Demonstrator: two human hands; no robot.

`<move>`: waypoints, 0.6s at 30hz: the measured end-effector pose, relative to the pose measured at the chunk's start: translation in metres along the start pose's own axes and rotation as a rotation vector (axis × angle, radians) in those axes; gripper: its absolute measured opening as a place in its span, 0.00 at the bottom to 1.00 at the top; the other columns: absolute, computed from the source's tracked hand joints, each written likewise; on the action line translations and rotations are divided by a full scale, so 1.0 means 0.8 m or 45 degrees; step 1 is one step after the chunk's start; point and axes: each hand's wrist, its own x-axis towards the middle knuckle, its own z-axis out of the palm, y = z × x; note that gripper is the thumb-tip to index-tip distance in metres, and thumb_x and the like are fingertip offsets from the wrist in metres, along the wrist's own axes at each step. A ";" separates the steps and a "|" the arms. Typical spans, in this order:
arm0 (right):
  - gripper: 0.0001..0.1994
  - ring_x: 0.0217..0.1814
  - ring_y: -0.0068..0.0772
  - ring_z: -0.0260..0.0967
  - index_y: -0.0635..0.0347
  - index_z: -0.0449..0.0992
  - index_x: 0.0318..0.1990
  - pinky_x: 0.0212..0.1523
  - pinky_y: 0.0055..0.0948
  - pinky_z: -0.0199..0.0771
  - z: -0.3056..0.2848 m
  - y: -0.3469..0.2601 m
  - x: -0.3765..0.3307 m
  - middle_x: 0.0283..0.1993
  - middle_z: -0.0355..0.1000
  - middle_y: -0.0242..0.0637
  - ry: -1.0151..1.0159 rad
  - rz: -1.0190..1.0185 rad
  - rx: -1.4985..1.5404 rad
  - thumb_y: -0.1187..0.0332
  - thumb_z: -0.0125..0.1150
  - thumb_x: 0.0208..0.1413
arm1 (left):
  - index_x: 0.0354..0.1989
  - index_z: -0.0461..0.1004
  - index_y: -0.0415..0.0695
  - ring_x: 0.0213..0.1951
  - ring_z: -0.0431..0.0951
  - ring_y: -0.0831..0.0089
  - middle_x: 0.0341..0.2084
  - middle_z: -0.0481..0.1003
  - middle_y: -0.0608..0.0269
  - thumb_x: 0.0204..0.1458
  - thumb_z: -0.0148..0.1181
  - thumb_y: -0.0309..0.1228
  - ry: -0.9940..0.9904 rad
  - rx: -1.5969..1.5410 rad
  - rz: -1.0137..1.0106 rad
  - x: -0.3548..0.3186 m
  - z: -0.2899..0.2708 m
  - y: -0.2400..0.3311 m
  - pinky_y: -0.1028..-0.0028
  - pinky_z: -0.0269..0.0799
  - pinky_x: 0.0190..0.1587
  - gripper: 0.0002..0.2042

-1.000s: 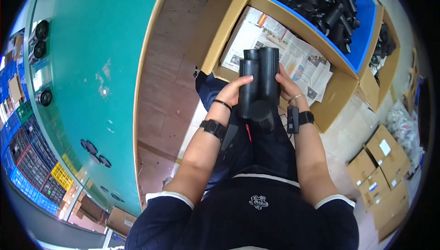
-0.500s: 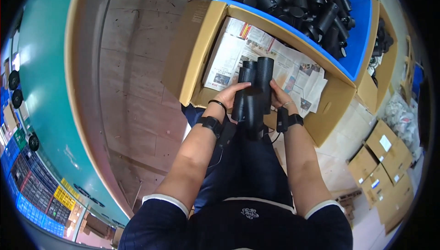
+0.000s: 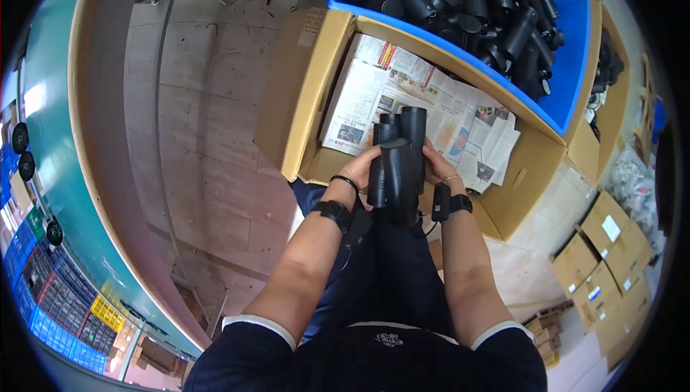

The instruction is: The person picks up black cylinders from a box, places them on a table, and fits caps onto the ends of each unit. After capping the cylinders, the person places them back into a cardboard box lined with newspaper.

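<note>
Between my two hands is a bundle of several black cylinders [image 3: 399,183] with finely textured sides. They stand side by side at uneven heights, above the near edge of an open cardboard box [image 3: 528,183]. My left hand [image 3: 361,167] is closed against the bundle's left side, its thumb on the front. My right hand [image 3: 436,165] grips the right side, its fingers partly hidden behind the cylinders. Printed newspaper sheets [image 3: 359,97] lie in the box, beyond the hands.
A blue bin [image 3: 573,54] heaped with similar black cylinders [image 3: 517,29] adjoins the box's far side. Another carton [image 3: 611,112] with dark parts stands at the right. Stacked cardboard boxes [image 3: 607,248] are farther right. A green-topped table [image 3: 65,119] runs along the left.
My hands and the cylinders have shifted slightly toward my body, and the bundle has turned a little. The whole view has also shifted slightly. Both hands keep their hold.
</note>
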 end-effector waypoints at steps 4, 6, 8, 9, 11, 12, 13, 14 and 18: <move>0.51 0.70 0.33 0.51 0.49 0.42 0.72 0.67 0.35 0.53 0.003 -0.006 0.002 0.70 0.54 0.33 -0.079 0.050 -0.043 0.48 0.70 0.46 | 0.49 0.74 0.45 0.39 0.79 0.72 0.39 0.79 0.64 0.55 0.57 0.45 0.010 -0.062 -0.024 0.006 -0.006 -0.003 0.72 0.76 0.43 0.19; 0.52 0.70 0.33 0.50 0.48 0.42 0.72 0.68 0.34 0.52 0.014 -0.009 0.003 0.70 0.53 0.32 -0.096 0.059 -0.027 0.48 0.70 0.45 | 0.49 0.74 0.45 0.40 0.79 0.71 0.39 0.79 0.63 0.56 0.55 0.45 0.026 -0.078 0.019 0.003 -0.013 -0.003 0.70 0.76 0.43 0.19; 0.52 0.71 0.32 0.49 0.48 0.42 0.72 0.68 0.33 0.51 0.013 -0.016 -0.014 0.70 0.53 0.32 -0.084 0.071 -0.015 0.48 0.70 0.45 | 0.50 0.74 0.45 0.40 0.79 0.70 0.40 0.78 0.63 0.57 0.55 0.45 0.008 -0.083 0.017 -0.003 0.003 -0.007 0.69 0.76 0.44 0.19; 0.51 0.71 0.32 0.49 0.48 0.42 0.72 0.68 0.32 0.51 0.013 -0.025 -0.024 0.70 0.53 0.32 -0.074 0.046 -0.043 0.48 0.70 0.46 | 0.50 0.73 0.45 0.41 0.79 0.70 0.40 0.78 0.62 0.57 0.54 0.45 -0.008 -0.082 0.024 -0.008 0.013 -0.009 0.68 0.76 0.44 0.19; 0.50 0.71 0.31 0.49 0.48 0.43 0.72 0.68 0.31 0.51 0.035 -0.041 -0.049 0.70 0.53 0.31 -0.079 0.033 -0.079 0.49 0.70 0.46 | 0.49 0.74 0.44 0.41 0.79 0.69 0.40 0.78 0.62 0.58 0.54 0.45 -0.022 -0.099 0.032 -0.032 0.036 -0.014 0.68 0.76 0.44 0.19; 0.49 0.71 0.30 0.49 0.48 0.44 0.72 0.68 0.30 0.51 0.048 -0.051 -0.066 0.70 0.53 0.31 -0.059 0.017 -0.105 0.50 0.68 0.48 | 0.49 0.74 0.44 0.40 0.79 0.69 0.40 0.78 0.61 0.58 0.53 0.44 -0.039 -0.106 0.037 -0.047 0.048 -0.015 0.68 0.76 0.44 0.18; 0.47 0.71 0.30 0.49 0.49 0.44 0.72 0.68 0.29 0.51 0.067 -0.069 -0.093 0.70 0.53 0.31 -0.035 -0.006 -0.137 0.51 0.67 0.49 | 0.50 0.74 0.44 0.41 0.79 0.67 0.41 0.79 0.60 0.58 0.53 0.44 -0.070 -0.140 -0.001 -0.067 0.069 -0.015 0.67 0.76 0.46 0.19; 0.47 0.71 0.30 0.49 0.49 0.44 0.72 0.68 0.29 0.51 0.086 -0.080 -0.115 0.70 0.53 0.31 -0.058 0.003 -0.156 0.51 0.67 0.49 | 0.50 0.74 0.44 0.41 0.79 0.67 0.41 0.79 0.60 0.58 0.53 0.44 -0.067 -0.153 0.027 -0.089 0.083 -0.020 0.67 0.76 0.46 0.19; 0.40 0.69 0.29 0.52 0.49 0.45 0.72 0.65 0.29 0.56 0.176 -0.130 -0.224 0.69 0.54 0.30 -0.096 0.030 -0.208 0.54 0.61 0.57 | 0.52 0.73 0.41 0.43 0.80 0.61 0.46 0.77 0.52 0.58 0.51 0.48 -0.179 -0.220 0.107 -0.204 0.165 -0.046 0.62 0.75 0.49 0.23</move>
